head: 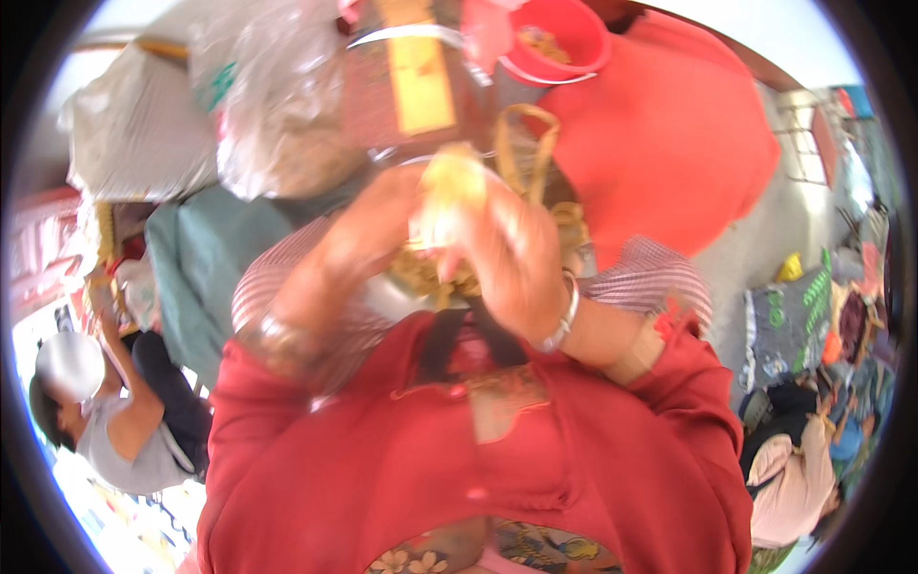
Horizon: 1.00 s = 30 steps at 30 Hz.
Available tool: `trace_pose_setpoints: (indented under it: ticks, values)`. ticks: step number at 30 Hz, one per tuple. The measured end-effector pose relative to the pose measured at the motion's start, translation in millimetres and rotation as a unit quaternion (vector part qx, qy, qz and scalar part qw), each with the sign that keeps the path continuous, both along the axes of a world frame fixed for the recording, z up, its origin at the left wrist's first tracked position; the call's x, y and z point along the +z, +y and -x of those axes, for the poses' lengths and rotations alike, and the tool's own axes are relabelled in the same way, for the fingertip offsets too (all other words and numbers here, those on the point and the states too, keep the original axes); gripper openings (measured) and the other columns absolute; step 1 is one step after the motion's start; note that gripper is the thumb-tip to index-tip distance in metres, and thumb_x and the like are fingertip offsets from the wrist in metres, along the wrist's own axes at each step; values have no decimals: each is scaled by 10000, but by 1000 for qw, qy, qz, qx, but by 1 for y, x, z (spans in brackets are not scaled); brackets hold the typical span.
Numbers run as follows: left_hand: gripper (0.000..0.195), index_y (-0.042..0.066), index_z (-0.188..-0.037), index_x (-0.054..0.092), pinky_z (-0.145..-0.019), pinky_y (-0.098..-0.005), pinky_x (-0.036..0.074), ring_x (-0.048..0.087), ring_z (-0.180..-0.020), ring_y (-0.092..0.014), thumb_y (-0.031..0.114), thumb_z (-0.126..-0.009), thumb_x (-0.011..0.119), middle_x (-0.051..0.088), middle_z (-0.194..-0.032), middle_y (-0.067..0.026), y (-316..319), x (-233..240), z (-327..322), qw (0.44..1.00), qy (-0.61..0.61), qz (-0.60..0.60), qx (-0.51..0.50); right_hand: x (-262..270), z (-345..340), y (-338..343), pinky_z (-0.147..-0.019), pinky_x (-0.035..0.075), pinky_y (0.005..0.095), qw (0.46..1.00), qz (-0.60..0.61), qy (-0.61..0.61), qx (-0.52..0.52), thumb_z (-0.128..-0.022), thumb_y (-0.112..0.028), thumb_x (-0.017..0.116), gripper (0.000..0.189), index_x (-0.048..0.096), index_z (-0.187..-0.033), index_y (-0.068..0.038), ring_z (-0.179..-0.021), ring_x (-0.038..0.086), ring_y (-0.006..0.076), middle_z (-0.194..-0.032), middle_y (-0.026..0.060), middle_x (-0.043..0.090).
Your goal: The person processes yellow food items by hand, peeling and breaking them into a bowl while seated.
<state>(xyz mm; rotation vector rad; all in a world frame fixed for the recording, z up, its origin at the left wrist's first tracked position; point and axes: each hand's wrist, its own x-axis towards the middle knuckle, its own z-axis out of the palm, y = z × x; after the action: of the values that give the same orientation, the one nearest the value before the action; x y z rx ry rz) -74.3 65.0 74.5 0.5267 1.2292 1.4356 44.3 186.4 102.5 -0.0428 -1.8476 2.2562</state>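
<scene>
My left hand (373,226) and my right hand (520,265) meet in front of me, both blurred. Between them is a small pale yellow item (453,179), too blurred to name; the fingers of both hands are around it. Below the hands, a metal basin (387,295) in my lap holds many tan pieces (416,276). Just right of the hands, a looped tan strip (549,136) stands up, with more coiled strips beneath it.
Ahead is a dark red wooden surface (366,100) with a yellow strip on it. Clear plastic bags (280,107) are at the left. A red bucket (599,43) with tan pieces and a red cloth (667,136) are at the right. Other people sit at both sides.
</scene>
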Motion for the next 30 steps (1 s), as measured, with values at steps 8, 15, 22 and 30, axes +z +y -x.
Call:
trace_pose_setpoints:
  ticks: [8,15,22,30]
  values:
    - [156,-51,-945,597,-760,-257,448,549,-904,-146,-71,-796,554,582,-981,-108,10,29,-11,903,394,43,168,-20,32,22,-618,433,324,984,18,-77,-161,-936,-250,468,286,550,-900,21,-646,493,134,-683,88,541]
    - [250,-15,-882,572,-909,-457,449,549,-1020,-363,-112,-658,522,501,-1172,-203,9,34,-12,689,703,-43,172,-22,32,40,-510,342,300,997,-71,9,-2,-920,-231,474,358,465,-656,11,-566,373,95,-566,33,370]
    - [199,-2,-879,538,-862,-353,439,560,-978,-287,-103,-707,525,582,-1034,-165,13,38,-17,772,622,-33,129,-12,25,57,-464,331,306,994,-42,-22,102,-935,-278,460,426,454,-628,17,-520,359,91,-522,22,374]
    - [129,5,-969,544,-873,-295,416,541,-959,-187,-3,-843,567,582,-1042,-98,11,35,-15,848,517,-42,111,-22,25,60,-501,389,313,993,-55,4,101,-926,-401,508,488,518,-687,24,-537,462,125,-558,68,484]
